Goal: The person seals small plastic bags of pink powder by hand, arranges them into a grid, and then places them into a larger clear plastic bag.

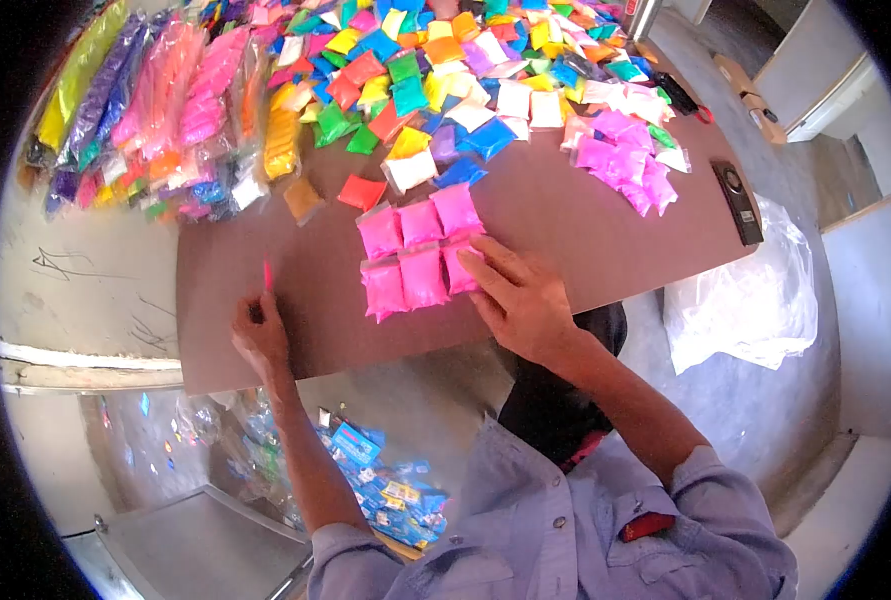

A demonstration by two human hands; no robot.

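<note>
Pink packets (422, 277) lie in two rows on the brown table, small clear pouches with bright pink filling. My right hand (525, 305) rests at the right end of the lower row, its fingertips on the last packet (461, 266). Left of the rows, my left hand (262, 335) is closed over the table. A slim pink pointed object (268, 276) sticks up from its fingers; its kind is too small to tell. A red packet (362, 192) and a brown packet (303, 200) lie just beyond the rows.
Many multicoloured packets (445, 100) cover the far side of the brown table (305, 270). Long filled plastic bags (155, 110) are stacked at left. More pink packets (627, 160) and a black remote-like object (735, 203) lie at right. A clear plastic bag (740, 290) is on the floor.
</note>
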